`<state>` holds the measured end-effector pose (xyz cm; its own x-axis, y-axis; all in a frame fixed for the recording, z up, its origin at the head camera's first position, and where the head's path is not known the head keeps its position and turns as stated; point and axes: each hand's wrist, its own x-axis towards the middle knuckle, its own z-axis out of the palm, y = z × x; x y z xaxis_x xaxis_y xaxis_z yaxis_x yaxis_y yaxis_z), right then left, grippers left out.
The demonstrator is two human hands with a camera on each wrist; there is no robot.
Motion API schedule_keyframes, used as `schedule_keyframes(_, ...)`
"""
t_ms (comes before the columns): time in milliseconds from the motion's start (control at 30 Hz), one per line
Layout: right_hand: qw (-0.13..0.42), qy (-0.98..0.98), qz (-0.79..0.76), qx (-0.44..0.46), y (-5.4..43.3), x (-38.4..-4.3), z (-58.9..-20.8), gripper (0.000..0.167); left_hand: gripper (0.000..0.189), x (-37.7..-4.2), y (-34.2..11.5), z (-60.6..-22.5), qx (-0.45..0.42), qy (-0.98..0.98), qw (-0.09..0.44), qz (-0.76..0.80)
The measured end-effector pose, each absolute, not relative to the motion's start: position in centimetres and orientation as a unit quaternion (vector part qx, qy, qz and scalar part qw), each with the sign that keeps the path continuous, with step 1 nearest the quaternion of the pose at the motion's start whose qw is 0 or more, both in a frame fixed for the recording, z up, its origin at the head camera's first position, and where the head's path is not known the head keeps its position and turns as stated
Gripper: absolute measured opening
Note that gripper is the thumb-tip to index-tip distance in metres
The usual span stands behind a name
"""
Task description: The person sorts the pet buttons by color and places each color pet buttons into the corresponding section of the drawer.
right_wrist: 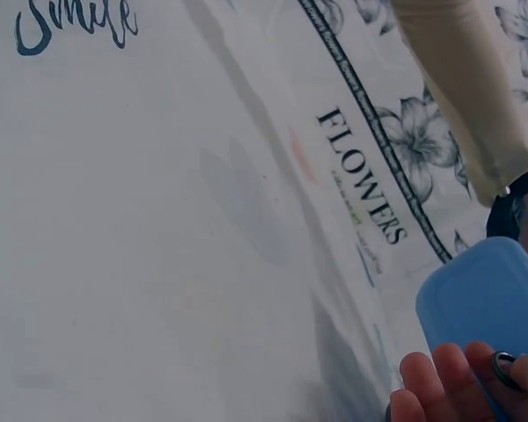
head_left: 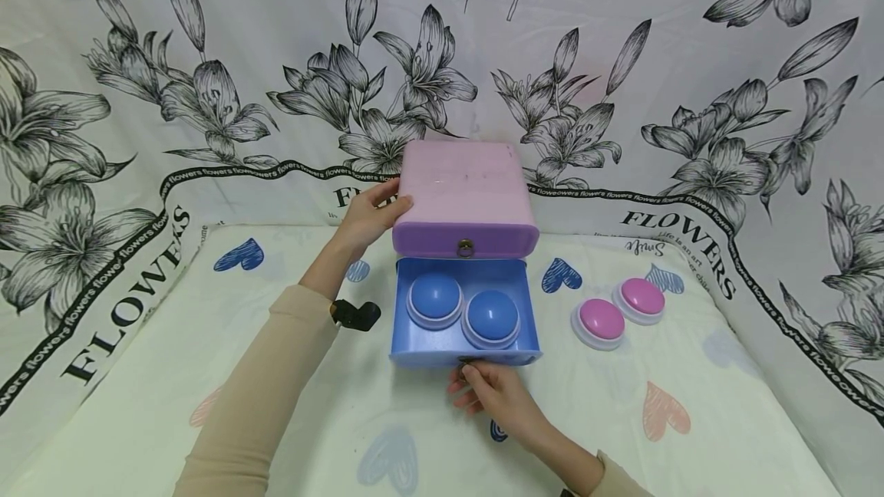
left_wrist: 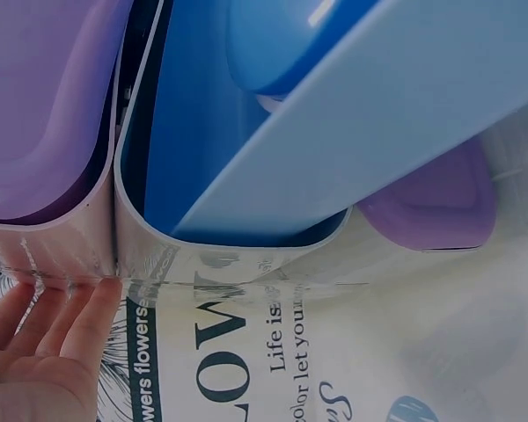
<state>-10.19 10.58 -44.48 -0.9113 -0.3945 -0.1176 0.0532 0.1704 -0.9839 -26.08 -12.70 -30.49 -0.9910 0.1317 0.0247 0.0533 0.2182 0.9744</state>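
A small drawer cabinet with a pale pink top [head_left: 463, 175] stands near the back, its purple upper drawer [head_left: 428, 241] closed. Below that, a blue drawer [head_left: 407, 332] is pulled out, with two round blue push buttons [head_left: 433, 297] on white bases inside. My right hand [head_left: 500, 397] is at the drawer's front, thumb and forefinger pinching its small ring pull [right_wrist: 505, 369]. At the cabinet's left side, my left hand [head_left: 373, 213] rests with its fingers extended against the side wall, as the left wrist view [left_wrist: 57, 338] also shows.
Two pink push buttons [head_left: 601, 320] with white bases lie on the heart-print cloth [head_left: 311, 405] to the right of the cabinet. Another purple drawer front [left_wrist: 440, 198] shows beneath the blue one in the left wrist view. A floral curtain [head_left: 304, 21] hangs behind.
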Motion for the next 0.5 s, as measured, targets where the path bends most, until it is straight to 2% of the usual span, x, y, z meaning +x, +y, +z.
schedule_keyframes(500,0.148,0.755,-0.627,-0.12,10.19,-11.21,-43.86,0.034,0.062,-26.17,-12.75,-30.63,0.057,0.775,0.037,0.628)
